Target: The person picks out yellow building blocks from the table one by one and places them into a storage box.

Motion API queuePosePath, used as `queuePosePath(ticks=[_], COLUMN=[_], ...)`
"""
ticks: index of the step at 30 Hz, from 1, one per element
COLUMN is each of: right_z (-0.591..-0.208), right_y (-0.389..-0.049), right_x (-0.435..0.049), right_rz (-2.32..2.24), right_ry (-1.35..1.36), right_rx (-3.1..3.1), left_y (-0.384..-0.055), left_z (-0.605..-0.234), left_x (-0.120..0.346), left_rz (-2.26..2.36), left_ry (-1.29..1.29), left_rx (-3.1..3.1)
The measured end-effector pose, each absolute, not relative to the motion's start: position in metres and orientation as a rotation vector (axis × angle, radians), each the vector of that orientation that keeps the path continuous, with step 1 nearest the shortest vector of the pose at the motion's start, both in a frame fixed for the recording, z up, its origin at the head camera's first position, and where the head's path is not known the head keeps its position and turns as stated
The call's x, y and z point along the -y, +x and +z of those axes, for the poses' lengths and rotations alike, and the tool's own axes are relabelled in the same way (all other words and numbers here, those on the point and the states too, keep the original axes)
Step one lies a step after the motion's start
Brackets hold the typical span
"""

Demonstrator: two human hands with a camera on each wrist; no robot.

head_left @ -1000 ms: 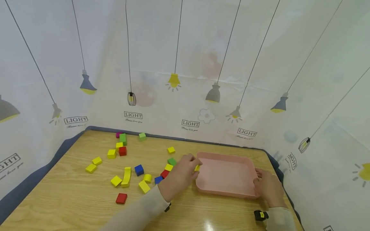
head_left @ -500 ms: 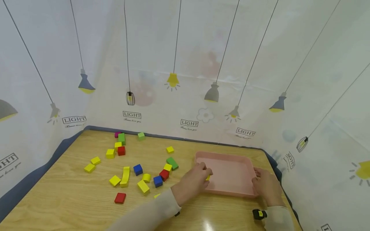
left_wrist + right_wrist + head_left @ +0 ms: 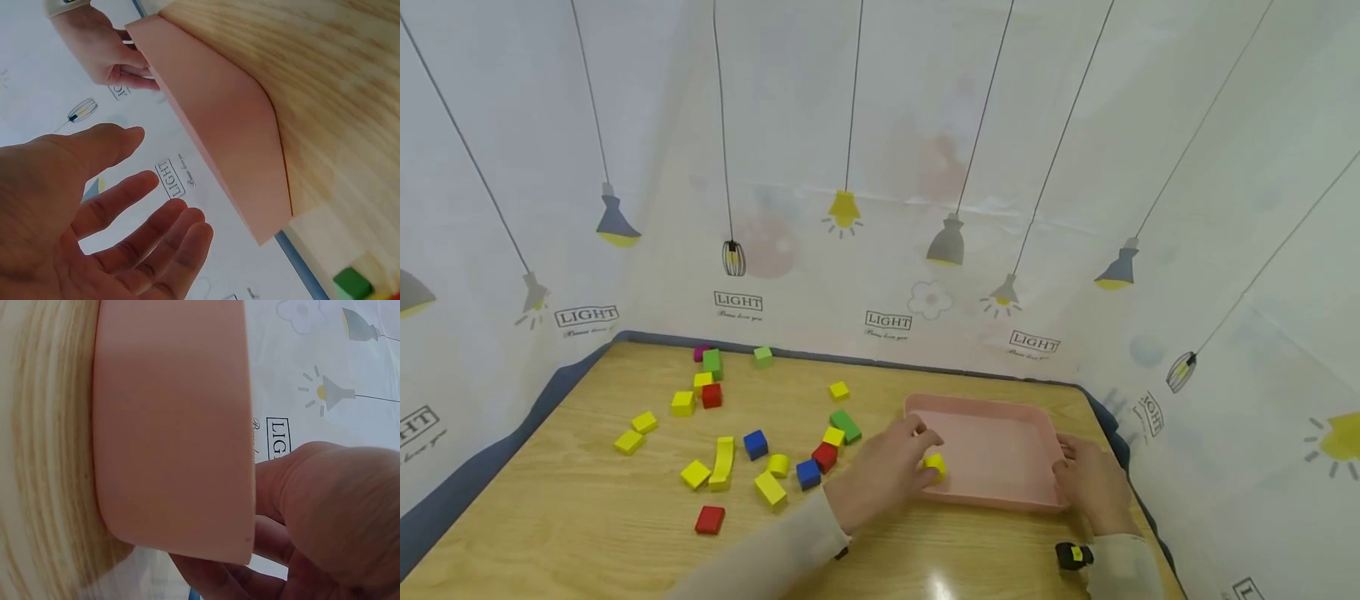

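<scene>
A yellow block (image 3: 936, 467) is inside the pink tray (image 3: 1000, 450) at its left end. Just beside it, over the tray's left rim, is my left hand (image 3: 883, 465), its fingers parted and holding nothing. The left wrist view shows that same hand (image 3: 119, 212) with thumb and fingers spread apart in front of the tray's outer wall (image 3: 212, 119). At the tray's right end my right hand (image 3: 1093, 483) grips the rim. In the right wrist view its thumb and fingers (image 3: 272, 540) are around the tray's corner, partly hidden behind the wall.
Loose blocks lie across the wooden table (image 3: 625, 517) left of the tray, among them a green block (image 3: 846, 426), a red block (image 3: 824, 456) and a blue block (image 3: 808, 474). A lamp-patterned sheet (image 3: 820, 292) encloses the table's back and sides.
My left hand carried the yellow block right over the tray's rim, let it go inside, and drew back slightly left with fingers parted. The right hand stays on the tray.
</scene>
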State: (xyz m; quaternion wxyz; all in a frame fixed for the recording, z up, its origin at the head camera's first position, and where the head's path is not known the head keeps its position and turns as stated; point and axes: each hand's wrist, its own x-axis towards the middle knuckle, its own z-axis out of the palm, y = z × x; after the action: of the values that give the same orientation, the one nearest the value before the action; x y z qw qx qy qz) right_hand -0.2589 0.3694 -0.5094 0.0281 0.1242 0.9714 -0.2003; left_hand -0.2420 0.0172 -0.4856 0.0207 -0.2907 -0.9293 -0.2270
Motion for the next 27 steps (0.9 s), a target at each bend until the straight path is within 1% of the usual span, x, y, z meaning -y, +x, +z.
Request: queuePosePath(ticks=[4,7,12,23,27], right_z=[-0.509,-0.511,-0.510,-0.509,-0.511], right_y=[-0.260,-0.260,-0.262,-0.262,-0.262], right_x=[-0.370,-0.371,-0.373,-0.375,-0.374], right_rz=[-0.624,-0.619,-0.622,-0.580,-0.578], right_ry=[0.379,0.362,0.353,0.353,0.365], right_rx=[-2.991,-2.994,-3.008,-3.006,-2.990], left_y=[-0.245,-0.248,-0.254,-0.281,-0.286], left_z=[-0.485,-0.486,-0.482,-0.487,-0.490], left_x=[0.004,0.026,0.067,0.183,0.219], left_rz=[-0.662,-0.605,-0.636,-0.557,-0.516], left_ry=[-0.879,-0.805,-0.635,-0.309,-0.199], left_rx=[2.825,2.801,2.795,2.823,2.847])
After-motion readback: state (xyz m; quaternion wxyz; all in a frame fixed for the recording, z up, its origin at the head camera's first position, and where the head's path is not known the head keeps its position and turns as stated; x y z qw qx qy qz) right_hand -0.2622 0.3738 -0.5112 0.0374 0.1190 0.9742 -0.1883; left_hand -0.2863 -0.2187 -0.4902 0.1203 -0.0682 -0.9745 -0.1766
